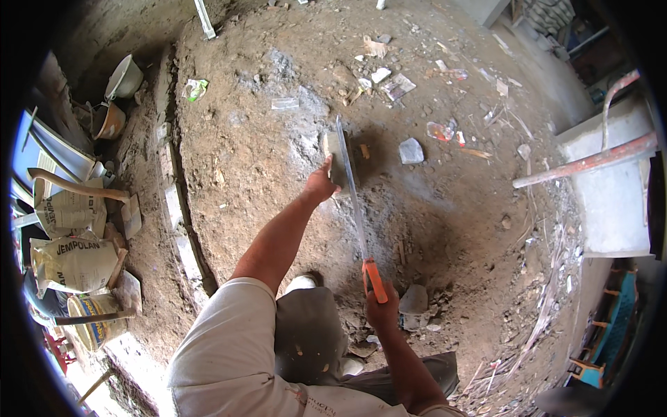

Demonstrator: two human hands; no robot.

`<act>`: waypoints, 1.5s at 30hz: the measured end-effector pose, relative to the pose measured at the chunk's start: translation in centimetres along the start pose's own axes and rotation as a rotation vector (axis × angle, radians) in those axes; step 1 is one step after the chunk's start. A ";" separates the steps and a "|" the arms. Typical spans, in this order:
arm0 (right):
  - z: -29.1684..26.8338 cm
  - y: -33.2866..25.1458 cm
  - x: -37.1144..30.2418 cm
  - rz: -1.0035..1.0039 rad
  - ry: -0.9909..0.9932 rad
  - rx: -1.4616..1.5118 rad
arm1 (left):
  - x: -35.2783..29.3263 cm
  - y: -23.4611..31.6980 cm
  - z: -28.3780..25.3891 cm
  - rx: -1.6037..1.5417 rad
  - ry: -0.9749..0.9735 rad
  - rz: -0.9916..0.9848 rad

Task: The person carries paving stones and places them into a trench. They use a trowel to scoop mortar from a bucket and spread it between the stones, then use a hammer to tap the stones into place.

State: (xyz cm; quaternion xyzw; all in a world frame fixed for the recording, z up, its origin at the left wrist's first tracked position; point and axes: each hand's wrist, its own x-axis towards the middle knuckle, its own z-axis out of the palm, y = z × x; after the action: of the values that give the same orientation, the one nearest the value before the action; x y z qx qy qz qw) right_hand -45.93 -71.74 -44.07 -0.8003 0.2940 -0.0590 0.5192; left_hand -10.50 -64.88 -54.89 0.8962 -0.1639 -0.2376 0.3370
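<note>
A handsaw with a long metal blade (356, 215) and an orange handle (373, 272) points away from me. My right hand (383, 309) is closed around that handle, low in the middle of the view. The far half of the blade lies along a pale grey block (331, 144) on the dirt ground. My left hand (321, 183) grips the near left side of this block, thumb and forefinger spread against it. How deep the blade sits in the block I cannot tell. Grey powder (306, 139) covers the soil around it.
Right of the block lies a loose grey chunk (410, 151). Litter and rubble (399, 87) are scattered farther off. Along the left run a row of bricks (172, 205), paper sacks (76, 264), hoes (76, 184) and buckets (125, 78). A reddish pole (590, 161) juts in from the right.
</note>
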 end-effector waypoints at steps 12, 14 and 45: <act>0.0 0.6 -0.1 0.066 -0.030 -0.048 | -0.4 0.1 -1.0 -0.208 -0.097 -0.073; 0.2 0.2 0.9 0.160 -0.059 -0.051 | -0.4 0.1 -0.9 -0.207 -0.094 -0.086; 1.2 2.5 -1.0 0.029 0.006 -0.226 | -1.6 0.9 -1.9 -0.459 -0.115 -0.195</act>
State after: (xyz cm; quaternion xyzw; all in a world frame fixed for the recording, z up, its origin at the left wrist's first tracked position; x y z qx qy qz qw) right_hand -47.28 -71.01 -46.55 -0.8493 0.3118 -0.0201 0.4254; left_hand -10.89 -63.84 -52.50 0.7926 -0.0375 -0.3507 0.4974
